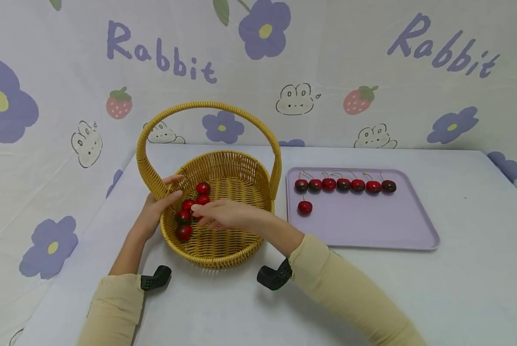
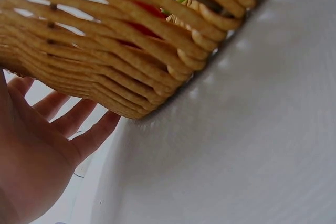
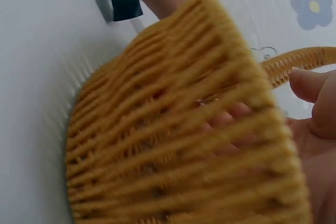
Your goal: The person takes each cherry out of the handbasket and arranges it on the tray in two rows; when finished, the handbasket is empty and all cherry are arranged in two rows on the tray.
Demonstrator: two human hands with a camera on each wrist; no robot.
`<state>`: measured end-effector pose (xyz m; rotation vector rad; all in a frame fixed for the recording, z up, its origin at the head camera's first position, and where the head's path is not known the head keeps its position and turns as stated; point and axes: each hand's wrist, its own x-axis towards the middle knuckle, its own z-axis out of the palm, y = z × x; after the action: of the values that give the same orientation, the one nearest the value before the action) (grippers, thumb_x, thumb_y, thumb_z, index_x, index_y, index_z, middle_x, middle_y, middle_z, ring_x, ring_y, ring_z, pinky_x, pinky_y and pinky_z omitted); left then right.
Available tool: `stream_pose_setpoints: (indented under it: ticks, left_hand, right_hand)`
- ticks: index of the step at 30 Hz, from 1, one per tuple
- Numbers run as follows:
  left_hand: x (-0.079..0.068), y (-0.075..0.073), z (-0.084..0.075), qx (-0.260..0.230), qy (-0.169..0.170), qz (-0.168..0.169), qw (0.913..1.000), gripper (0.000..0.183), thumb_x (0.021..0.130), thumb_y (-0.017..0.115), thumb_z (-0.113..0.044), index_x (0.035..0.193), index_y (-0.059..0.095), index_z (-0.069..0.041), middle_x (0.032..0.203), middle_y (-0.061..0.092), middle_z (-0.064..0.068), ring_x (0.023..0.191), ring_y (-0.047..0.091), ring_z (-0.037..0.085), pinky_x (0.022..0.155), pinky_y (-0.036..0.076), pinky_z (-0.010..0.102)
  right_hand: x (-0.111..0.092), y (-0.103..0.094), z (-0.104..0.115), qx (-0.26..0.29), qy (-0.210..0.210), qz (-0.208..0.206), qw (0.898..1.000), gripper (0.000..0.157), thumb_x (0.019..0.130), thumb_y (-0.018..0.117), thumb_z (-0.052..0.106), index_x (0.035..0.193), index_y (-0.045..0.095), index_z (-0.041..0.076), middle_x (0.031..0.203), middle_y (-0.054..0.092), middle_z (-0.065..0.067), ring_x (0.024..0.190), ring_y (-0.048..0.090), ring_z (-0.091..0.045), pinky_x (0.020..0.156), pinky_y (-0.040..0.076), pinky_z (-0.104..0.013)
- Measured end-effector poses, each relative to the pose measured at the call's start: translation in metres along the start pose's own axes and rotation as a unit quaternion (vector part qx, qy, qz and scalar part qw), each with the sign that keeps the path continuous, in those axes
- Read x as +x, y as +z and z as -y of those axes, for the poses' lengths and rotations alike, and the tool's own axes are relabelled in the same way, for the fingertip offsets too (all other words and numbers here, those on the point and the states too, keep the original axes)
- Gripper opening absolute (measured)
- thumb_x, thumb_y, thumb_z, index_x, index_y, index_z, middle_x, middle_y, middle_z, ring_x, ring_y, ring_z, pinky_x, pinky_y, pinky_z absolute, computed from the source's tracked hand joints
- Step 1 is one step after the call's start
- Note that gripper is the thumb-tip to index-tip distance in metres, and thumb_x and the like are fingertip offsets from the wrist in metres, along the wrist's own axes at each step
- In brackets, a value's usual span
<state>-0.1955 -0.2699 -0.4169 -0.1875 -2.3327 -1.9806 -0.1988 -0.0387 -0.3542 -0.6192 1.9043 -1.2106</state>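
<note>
A yellow wicker basket (image 1: 217, 262) with a tall arched handle stands at the left. Several red cherries (image 1: 184, 233) lie along the left side of its floor. My left hand (image 1: 152, 211) holds the basket's left wall, thumb over the rim near the handle's foot; the left wrist view shows its fingers against the outside weave. Inside the basket, my right hand (image 1: 226, 214) hovers at the cherries, its fingertips beside them. The right wrist view has the thumb (image 3: 304, 85) apart from the fingers, which the weave partly hides. One cherry is partly hidden behind this hand.
To the right of the basket lies a lilac tray (image 1: 366, 235). A row of several stemmed cherries (image 1: 342, 185) runs along its back edge, with a single cherry (image 1: 304, 207) below the row's left end. A cloth printed with rabbits and flowers hangs behind the white table (image 1: 470, 216).
</note>
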Motion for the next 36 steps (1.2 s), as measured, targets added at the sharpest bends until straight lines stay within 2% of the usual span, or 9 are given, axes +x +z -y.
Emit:
stream_pose_setpoints:
  ticks: [7,14,20,25,30,36]
  left_hand:
    - [0.000,-0.001,0.001,0.004,0.002,0.003,1.0000,0.051,0.095,0.053,-0.023,0.139,0.039,-0.001,0.146,0.035,0.016,0.133,0.033,0.035,0.106,0.024,0.056]
    - [0.001,-0.001,0.000,0.000,-0.001,0.006,1.0000,0.051,0.095,0.053,-0.022,0.140,0.038,-0.002,0.146,0.035,0.016,0.133,0.033,0.035,0.106,0.025,0.054]
    - [0.000,-0.001,0.001,-0.002,0.001,0.006,1.0000,0.051,0.095,0.052,-0.022,0.140,0.038,-0.001,0.146,0.035,0.016,0.133,0.033,0.035,0.107,0.024,0.054]
    - [0.000,-0.002,0.002,-0.004,0.005,0.005,1.0000,0.051,0.096,0.052,-0.022,0.140,0.037,0.000,0.146,0.035,0.016,0.134,0.033,0.034,0.108,0.023,0.053]
    - [0.001,-0.002,0.001,-0.007,0.007,0.005,0.9999,0.051,0.096,0.053,-0.022,0.139,0.039,0.000,0.145,0.036,0.017,0.133,0.034,0.033,0.108,0.023,0.052]
    - [0.000,-0.001,0.000,-0.004,0.003,0.004,1.0000,0.050,0.096,0.052,-0.019,0.140,0.038,0.000,0.144,0.037,0.016,0.131,0.036,0.032,0.107,0.026,0.050]
  right_hand:
    - [0.011,0.013,0.000,-0.025,0.047,-0.016,0.998,0.060,0.096,0.047,0.051,0.140,0.048,0.010,0.127,0.058,-0.004,0.120,0.050,-0.024,0.103,0.034,-0.042]
    - [0.018,0.019,0.000,-0.007,0.055,-0.018,0.998,0.063,0.095,0.046,0.053,0.142,0.046,0.010,0.131,0.054,-0.004,0.121,0.049,-0.022,0.105,0.033,-0.042]
    - [0.023,0.024,0.000,-0.002,0.061,-0.024,0.998,0.059,0.096,0.048,0.050,0.138,0.050,0.008,0.119,0.060,-0.004,0.109,0.055,-0.021,0.103,0.033,-0.044]
    - [0.027,0.024,-0.001,-0.008,0.062,-0.006,0.998,0.058,0.097,0.048,0.048,0.136,0.051,0.006,0.111,0.064,-0.004,0.099,0.061,-0.019,0.102,0.034,-0.045]
    - [0.028,0.026,-0.001,-0.022,0.044,0.021,0.999,0.052,0.096,0.053,0.042,0.134,0.054,0.006,0.107,0.064,-0.002,0.095,0.061,-0.018,0.093,0.043,-0.038]
    - [0.026,0.026,-0.004,-0.032,0.001,0.053,0.998,0.037,0.091,0.066,0.026,0.124,0.063,0.008,0.098,0.063,-0.001,0.084,0.061,-0.017,0.077,0.051,-0.029]
